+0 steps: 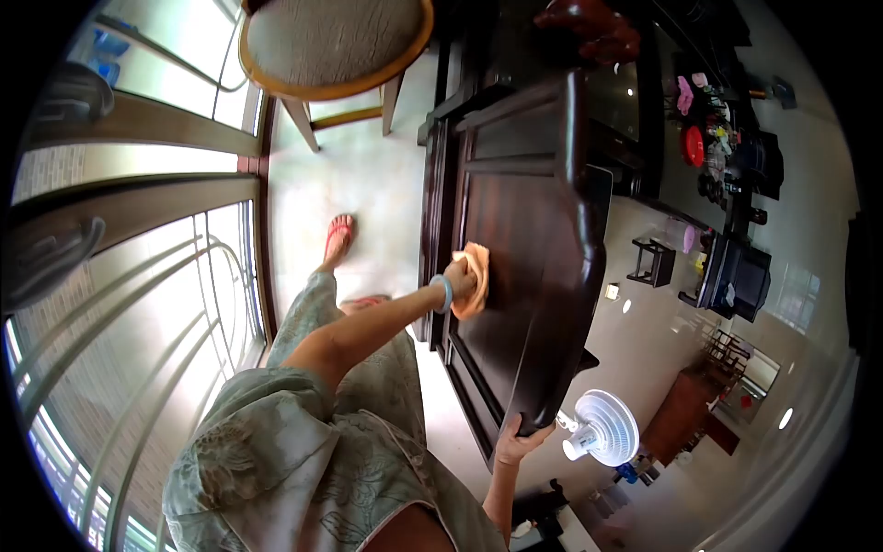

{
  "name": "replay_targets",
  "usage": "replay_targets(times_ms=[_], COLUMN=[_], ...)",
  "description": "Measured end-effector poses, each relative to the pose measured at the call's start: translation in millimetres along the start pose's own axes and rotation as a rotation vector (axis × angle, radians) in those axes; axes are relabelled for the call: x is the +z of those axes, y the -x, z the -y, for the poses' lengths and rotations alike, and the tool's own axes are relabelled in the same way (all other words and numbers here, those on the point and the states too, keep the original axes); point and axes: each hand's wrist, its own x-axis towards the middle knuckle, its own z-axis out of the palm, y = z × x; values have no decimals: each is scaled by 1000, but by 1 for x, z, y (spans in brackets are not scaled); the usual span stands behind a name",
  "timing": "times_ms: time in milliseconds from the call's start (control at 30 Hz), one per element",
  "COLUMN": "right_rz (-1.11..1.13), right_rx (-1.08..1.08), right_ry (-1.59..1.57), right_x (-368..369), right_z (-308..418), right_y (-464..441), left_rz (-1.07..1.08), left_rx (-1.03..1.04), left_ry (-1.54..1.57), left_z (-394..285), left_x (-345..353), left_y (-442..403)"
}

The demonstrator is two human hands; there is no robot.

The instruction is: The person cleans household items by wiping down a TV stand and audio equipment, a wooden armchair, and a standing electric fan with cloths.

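Note:
My left hand (464, 276), with a pale bracelet at the wrist, is closed on an orange cloth (475, 293). The cloth lies against the broad, dark wooden panel (515, 221) of a large piece of furniture. At the panel's lower end in the view, my right hand (521, 442) grips the dark wooden edge, its thumb and fingers on either side. A thick, glossy rail (589, 216) with a curved outline runs along the panel's far side.
A cushioned wooden chair (340, 46) stands at the top. Barred windows (138, 230) line the left. My sandalled feet (339, 241) are on the pale floor (386, 193). To the right are a white fan (604, 429), a small dark stool (651, 262) and a red bowl (693, 145).

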Motion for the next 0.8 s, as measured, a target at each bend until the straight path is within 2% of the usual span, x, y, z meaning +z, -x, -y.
replay_targets(times_ms=[133, 167, 233, 300, 367, 433, 467, 500, 533, 633, 700, 767, 800], right_rz=[-4, -17, -19, -58, 19, 0, 50, 96, 113, 98, 98, 110, 116], right_rx=[96, 65, 109, 62, 111, 126, 241, 349, 414, 213, 210, 205, 153], right_ry=[97, 77, 32, 35, 51, 31, 23, 2, 21, 13, 24, 43, 96], right_x=[-1, 0, 2, 3, 2, 2, -4, -3, -3, -3, -6, -16, -18], right_z=[-9, -7, -10, 0, 12, 19, 29, 37, 42, 52, 74, 87, 91], right_y=[8, 7, 9, 4, 1, 0, -3, -8, -12, -22, -38, -50, -53], left_rz=[124, 156, 239, 247, 112, 47, -14, -45, -62, -6, 11, -387, -379], left_rx=[6, 79, 65, 143, 158, 237, 247, 386, 424, 435, 496, 1056, 1003], left_ry=[143, 281, 399, 382, 361, 350, 353, 322, 285, 17, -130, -643, -690], left_z=[-139, -155, -207, -229, -252, -262, -283, -296, -318, -358, -377, -371, -370], left_x=[-27, -31, -48, -67, -86, -111, -113, -113, -107, -94, -63, -29, -23], left_y=[48, 42, 39, 18, 6, -8, 6, 6, 13, 12, 21, 20, 21])
